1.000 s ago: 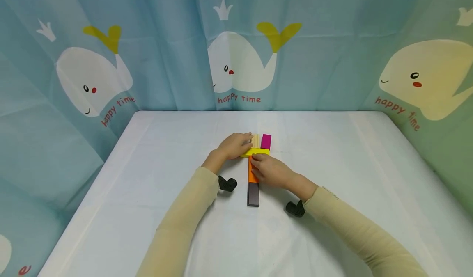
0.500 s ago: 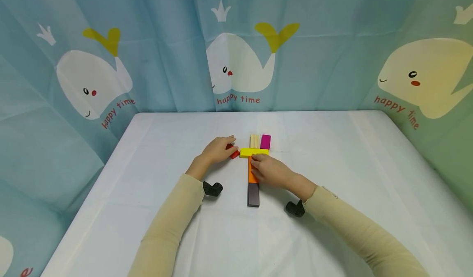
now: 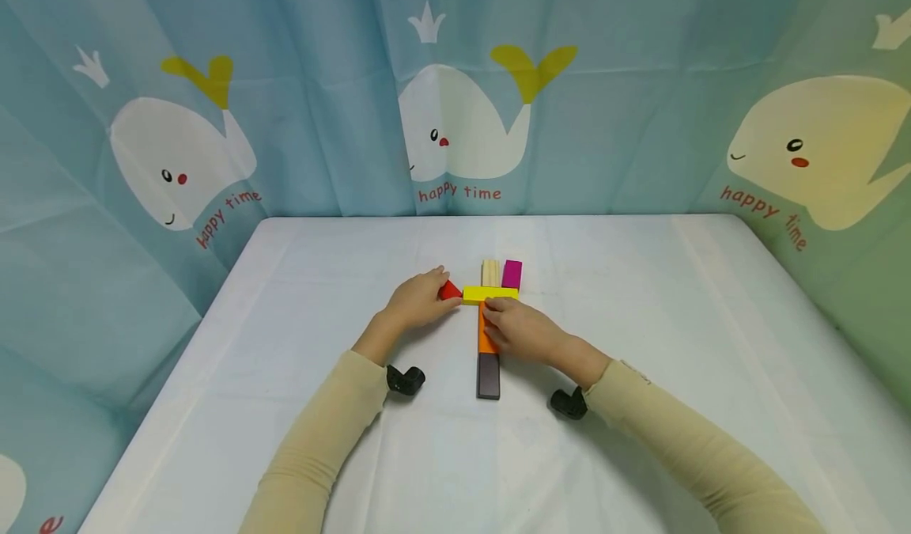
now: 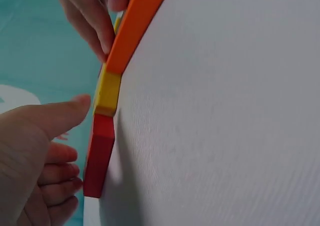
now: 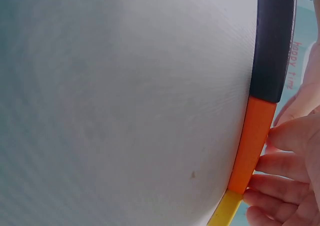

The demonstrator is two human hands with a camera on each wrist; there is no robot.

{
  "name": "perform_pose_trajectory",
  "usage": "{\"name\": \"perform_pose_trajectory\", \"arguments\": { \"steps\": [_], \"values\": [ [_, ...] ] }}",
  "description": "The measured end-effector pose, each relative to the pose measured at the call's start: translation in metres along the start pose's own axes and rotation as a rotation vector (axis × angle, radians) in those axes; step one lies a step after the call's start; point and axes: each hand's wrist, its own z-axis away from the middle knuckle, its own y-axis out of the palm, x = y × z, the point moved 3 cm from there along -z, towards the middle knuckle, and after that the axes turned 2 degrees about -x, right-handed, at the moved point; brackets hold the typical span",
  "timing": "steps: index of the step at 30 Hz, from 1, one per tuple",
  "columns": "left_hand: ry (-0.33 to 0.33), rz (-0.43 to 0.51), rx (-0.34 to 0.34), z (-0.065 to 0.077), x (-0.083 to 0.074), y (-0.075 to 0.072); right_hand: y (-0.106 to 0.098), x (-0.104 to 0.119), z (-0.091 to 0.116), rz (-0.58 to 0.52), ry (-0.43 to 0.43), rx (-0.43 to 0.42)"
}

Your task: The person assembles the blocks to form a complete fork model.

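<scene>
A red triangular block (image 3: 450,290) lies flat with its tip against the left end of a yellow bar (image 3: 491,295). My left hand (image 3: 416,300) is around the red block (image 4: 100,156), thumb spread from the fingers and fingertips close by its edges. Below the yellow bar, an orange block (image 5: 252,141) runs toward me and meets a dark grey block (image 3: 488,376) end to end. My right hand (image 3: 528,330) rests along the orange block, fingertips touching it near the yellow bar; the fingers look relaxed in the right wrist view.
Behind the yellow bar stand a pale ridged wooden block (image 3: 490,273) and a magenta block (image 3: 512,274). A white cloth covers the table (image 3: 640,312). A blue whale-print curtain (image 3: 313,123) hangs beyond its back edge.
The left hand drew back leftward from the yellow bar, revealing red at its fingers. The red block then turned and came flat against the bar's left end. The right hand stayed put.
</scene>
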Motion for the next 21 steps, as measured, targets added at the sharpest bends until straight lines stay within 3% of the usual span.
{"name": "perform_pose_trajectory", "arguments": {
  "steps": [14,21],
  "values": [
    [-0.035,-0.147,-0.02,0.0033,-0.0028,0.0018,0.0012,-0.0009,0.0003,0.01,0.004,0.012],
    [-0.006,-0.2,-0.042,0.0063,-0.0084,-0.0006,0.0033,-0.0017,-0.0008,0.002,0.013,0.011]
  ]
}}
